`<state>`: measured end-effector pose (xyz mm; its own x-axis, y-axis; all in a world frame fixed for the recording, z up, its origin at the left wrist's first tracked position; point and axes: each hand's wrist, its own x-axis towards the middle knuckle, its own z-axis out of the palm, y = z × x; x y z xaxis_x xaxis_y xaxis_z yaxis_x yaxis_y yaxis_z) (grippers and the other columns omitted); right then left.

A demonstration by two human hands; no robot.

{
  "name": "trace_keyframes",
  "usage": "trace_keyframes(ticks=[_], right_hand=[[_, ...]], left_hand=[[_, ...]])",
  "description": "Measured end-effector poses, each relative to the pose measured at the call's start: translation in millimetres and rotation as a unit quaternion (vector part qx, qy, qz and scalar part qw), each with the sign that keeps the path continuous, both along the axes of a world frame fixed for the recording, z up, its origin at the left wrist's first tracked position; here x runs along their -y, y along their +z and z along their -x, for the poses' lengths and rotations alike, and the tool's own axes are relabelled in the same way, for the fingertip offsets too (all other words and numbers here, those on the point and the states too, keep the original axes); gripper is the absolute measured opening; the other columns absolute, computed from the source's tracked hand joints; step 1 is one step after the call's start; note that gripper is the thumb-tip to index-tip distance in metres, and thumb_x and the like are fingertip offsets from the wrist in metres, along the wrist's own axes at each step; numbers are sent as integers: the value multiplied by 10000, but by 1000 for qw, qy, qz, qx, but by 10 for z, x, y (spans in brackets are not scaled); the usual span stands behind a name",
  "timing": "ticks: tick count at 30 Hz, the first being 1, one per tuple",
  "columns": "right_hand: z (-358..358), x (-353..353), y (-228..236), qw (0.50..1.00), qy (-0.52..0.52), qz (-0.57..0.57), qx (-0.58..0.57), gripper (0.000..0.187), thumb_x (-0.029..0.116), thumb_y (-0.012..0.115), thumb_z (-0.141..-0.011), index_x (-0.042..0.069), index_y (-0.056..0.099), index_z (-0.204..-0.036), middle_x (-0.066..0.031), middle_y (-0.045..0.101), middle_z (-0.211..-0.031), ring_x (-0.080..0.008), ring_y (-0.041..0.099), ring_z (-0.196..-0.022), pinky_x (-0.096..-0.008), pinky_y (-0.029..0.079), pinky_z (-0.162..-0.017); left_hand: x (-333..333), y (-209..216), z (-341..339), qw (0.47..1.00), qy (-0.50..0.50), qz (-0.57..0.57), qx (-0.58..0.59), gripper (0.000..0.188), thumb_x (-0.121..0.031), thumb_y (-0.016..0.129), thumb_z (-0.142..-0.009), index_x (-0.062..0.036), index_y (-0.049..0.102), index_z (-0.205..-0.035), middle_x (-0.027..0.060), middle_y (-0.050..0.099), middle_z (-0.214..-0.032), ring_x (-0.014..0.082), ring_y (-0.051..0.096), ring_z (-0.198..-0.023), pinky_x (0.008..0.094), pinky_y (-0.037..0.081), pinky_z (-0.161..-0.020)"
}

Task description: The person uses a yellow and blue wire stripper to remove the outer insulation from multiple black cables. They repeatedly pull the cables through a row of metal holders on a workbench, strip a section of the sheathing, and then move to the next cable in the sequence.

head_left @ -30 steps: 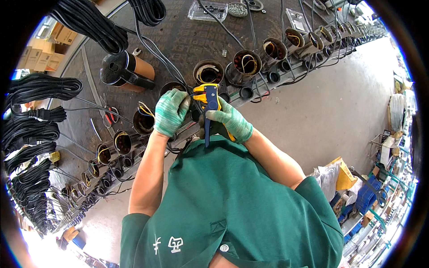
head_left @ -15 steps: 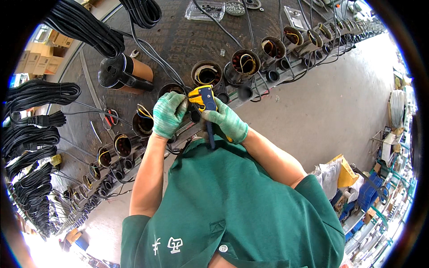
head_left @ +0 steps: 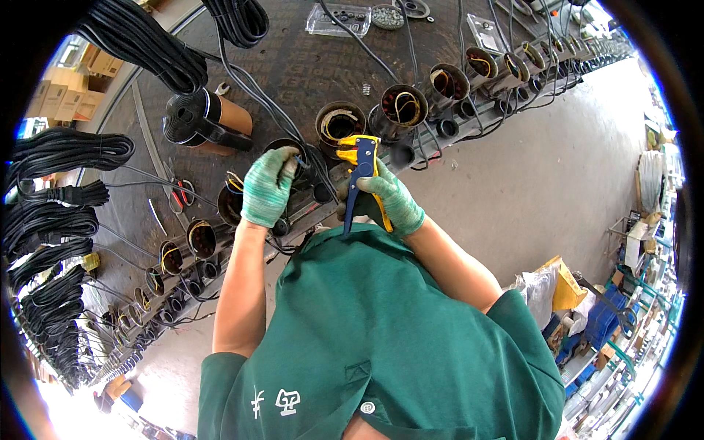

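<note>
My right hand [head_left: 396, 202], in a green-and-white knit glove, is closed round a yellow-and-blue wire stripper [head_left: 364, 163]. Its jaws point up and leftward, and the handles are spread apart. My left hand [head_left: 268, 189], gloved alike, pinches the end of a dark cable, where a small bluish wire tip [head_left: 301, 161] shows near the fingertips. Behind the left fingers stands a black metal cylinder [head_left: 282, 141], partly hidden. Another open cylinder [head_left: 339, 121] with pale coiled wires inside is just beyond the stripper's jaws. Black cables [head_left: 275, 110] run down between my hands.
Cylinders with yellow wires [head_left: 403, 106] line the bench edge on both sides. A black-and-brown cylindrical part [head_left: 227, 121], red-handled scissors [head_left: 183, 193] and a clear tray [head_left: 337, 20] lie on the dark bench [head_left: 293, 66]. Bundled black cables [head_left: 66, 158] hang at the left.
The wire stripper has come away from the left fingertips to the right, turned more upright, and its handles have spread. My left hand has shifted slightly left, still pinching the cable end.
</note>
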<state>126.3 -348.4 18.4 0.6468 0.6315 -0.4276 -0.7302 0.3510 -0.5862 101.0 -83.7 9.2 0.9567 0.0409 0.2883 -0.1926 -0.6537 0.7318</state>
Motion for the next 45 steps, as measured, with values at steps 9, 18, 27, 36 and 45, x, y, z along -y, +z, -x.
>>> trace_keyframes(ticks=[9,18,27,36,45], right_hand=[[26,74,-151,999,-41,6,18,655,226,725,-930,117,416,-1498,-152,697,-1058,-294,728,-916,-471,626,-821],[61,38,-7,999,-8,15,30,679,209,694,-936,96,384,-1530,-153,705,-1041,-287,732,-895,-450,635,-797],[59,107,-120,998,-26,44,26,654,183,696,-920,120,396,-1497,-117,679,-1110,-247,713,-982,-459,640,-830],[-10,2,-102,998,17,21,53,630,142,683,-950,109,359,-1489,-141,676,-1087,-267,731,-931,-454,650,-831],[-170,-340,-233,985,12,75,152,720,90,761,-927,116,411,-1556,-27,635,-1194,-144,674,-1047,-338,589,-954]], left_hand=[[-389,431,-41,993,-49,-99,-33,190,-129,687,-970,-58,735,-1139,133,732,-989,346,681,-917,437,544,-856],[71,712,-123,882,-71,-411,-219,348,-474,751,-909,-159,838,-1027,84,404,-1673,406,325,-1550,694,206,-1243],[91,211,28,951,4,-246,-189,242,-246,834,-857,-87,812,-1039,105,398,-1685,433,302,-1562,657,243,-1251],[-54,208,5,981,-49,-178,-60,283,-73,788,-813,-58,757,-1094,164,587,-1482,409,482,-1422,513,376,-1189],[67,138,-121,962,-40,-268,36,197,-178,787,-838,-106,766,-1020,70,728,-1087,319,663,-1093,547,422,-1102]])
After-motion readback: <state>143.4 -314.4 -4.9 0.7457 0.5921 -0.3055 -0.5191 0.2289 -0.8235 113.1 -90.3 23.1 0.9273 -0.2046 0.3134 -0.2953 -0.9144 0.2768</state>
